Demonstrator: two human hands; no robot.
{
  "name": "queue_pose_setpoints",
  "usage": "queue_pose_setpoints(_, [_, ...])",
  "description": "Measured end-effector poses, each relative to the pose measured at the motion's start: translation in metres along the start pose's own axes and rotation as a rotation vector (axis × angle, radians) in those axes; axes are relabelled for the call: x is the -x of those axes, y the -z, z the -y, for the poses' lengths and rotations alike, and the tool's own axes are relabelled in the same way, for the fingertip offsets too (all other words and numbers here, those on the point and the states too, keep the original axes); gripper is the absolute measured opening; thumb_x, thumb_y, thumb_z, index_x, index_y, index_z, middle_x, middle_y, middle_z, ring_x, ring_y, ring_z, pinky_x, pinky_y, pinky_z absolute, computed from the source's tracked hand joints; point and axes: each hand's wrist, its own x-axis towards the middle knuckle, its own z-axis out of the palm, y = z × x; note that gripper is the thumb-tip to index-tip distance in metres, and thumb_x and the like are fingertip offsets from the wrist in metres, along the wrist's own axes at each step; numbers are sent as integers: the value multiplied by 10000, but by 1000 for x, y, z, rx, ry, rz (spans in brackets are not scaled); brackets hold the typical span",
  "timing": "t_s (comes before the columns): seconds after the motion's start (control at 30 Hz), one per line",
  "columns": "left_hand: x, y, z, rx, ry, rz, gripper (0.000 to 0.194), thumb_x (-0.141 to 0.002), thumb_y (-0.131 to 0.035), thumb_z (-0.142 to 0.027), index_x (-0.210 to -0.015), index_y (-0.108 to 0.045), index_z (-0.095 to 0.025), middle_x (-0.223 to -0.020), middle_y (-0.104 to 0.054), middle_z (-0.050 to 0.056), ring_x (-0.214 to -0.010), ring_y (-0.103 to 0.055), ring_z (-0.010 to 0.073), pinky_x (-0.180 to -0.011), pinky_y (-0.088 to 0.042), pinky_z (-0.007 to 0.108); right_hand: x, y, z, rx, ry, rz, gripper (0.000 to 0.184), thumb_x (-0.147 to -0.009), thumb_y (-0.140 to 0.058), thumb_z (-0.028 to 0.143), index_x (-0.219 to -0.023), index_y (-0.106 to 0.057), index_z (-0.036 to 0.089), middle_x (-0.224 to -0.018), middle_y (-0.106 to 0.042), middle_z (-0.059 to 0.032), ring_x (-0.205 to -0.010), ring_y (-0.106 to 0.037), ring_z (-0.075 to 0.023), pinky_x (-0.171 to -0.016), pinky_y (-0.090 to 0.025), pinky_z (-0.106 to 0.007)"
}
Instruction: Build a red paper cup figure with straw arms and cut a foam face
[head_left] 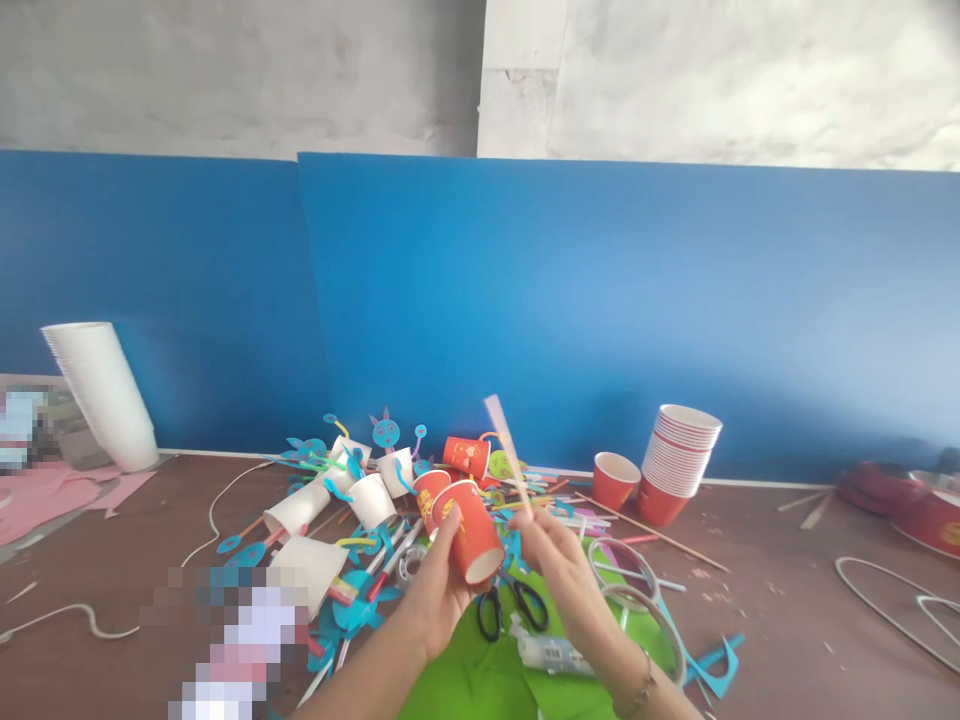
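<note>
My left hand (435,592) is wrapped round a red paper cup (471,535), which is tilted over the middle of the table. My right hand (559,565), just to its right, pinches the lower end of a pale flat stick (504,440) that points up; its exact kind is blurred. Cup and stick are apart. Beneath both hands lie green paper (450,685), black-handled scissors (489,617) and a clear glue bottle (553,655). Behind the held cup stands another red cup (429,487).
White paper cups (373,503) with blue paper pieces crowd the left middle. Tape rolls (681,640) lie right of my wrist. A tall stack of cups (679,455) stands back right, near a single red cup (615,482). White stacked cups (105,395) lean at left.
</note>
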Motion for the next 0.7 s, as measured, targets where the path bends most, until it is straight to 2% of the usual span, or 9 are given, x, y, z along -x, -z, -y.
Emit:
queue_pose_setpoints(0.07, [-1, 4, 2, -199, -229, -10, 456, -692, -815, -326, -1071, -596, -198, -998, -695, 60, -917, -641, 222, -744, -513, 269, -4, 7, 1, -71, 64, -117, 397, -888, -449, 574, -764, -550, 210, -564, -410, 46, -543, -395, -138, -525, -342, -252])
queue_pose_setpoints(0.13, [-1, 9, 3, -413, -439, 4, 547, -592, -867, -200, -1076, -613, -222, -1078, -673, 66, -1074, -578, 267, -930, -459, 328, -6, 15, 4, -52, 127, -195, 402, -906, -428, 572, -801, -576, 213, -740, -564, -17, -723, -521, -179, -668, -427, -275])
queue_pose_setpoints(0.2, [0, 12, 3, -547, -578, 68, 552, -580, -859, -143, -1077, -640, -242, -1141, -645, 75, -1174, -509, 299, -1044, -372, 378, -6, 20, 8, 13, 157, -233, 399, -909, -431, 570, -866, -604, 214, -908, -618, -57, -896, -555, -218, -774, -441, -298])
queue_pose_setpoints(0.27, [2, 13, 2, -579, -660, 133, 512, -601, -840, -115, -1066, -673, -250, -1177, -627, 77, -1215, -476, 303, -1091, -315, 383, -3, 21, 12, 68, 186, -234, 393, -906, -439, 559, -887, -615, 208, -892, -628, -61, -902, -563, -229, -768, -447, -304])
queue_pose_setpoints(0.37, [5, 13, 3, -599, -698, 173, 502, -602, -840, -97, -1064, -696, -231, -1172, -630, 93, -1181, -506, 294, -1090, -310, 359, 4, 15, 18, 172, 259, -154, 321, -906, -462, 485, -881, -607, 200, -827, -630, -49, -793, -566, -206, -698, -455, -293])
queue_pose_setpoints(0.5, [9, 8, 4, -608, -634, 203, 512, -632, -826, -113, -1110, -669, -207, -1156, -632, 113, -1118, -550, 289, -1039, -365, 363, 13, 7, 25, 428, 288, 18, 211, -908, -486, 378, -893, -596, 198, -828, -651, -52, -737, -573, -192, -668, -450, -286])
queue_pose_setpoints(0.57, [11, 5, 3, -538, -586, 198, 485, -627, -819, -82, -1078, -680, -196, -1133, -639, 114, -1116, -553, 286, -1034, -371, 353, 16, 7, 29, 487, 303, 15, 239, -929, -449, 380, -866, -592, 199, -830, -659, -59, -740, -583, -195, -666, -447, -286])
queue_pose_setpoints(0.7, [13, 3, 1, -398, -526, 188, 466, -590, -817, -20, -1016, -697, -168, -1119, -644, 129, -1138, -548, 291, -1038, -374, 325, 18, 10, 34, 517, 357, -93, 301, -956, -390, 403, -825, -578, 208, -751, -641, -50, -670, -567, -190, -607, -429, -280])
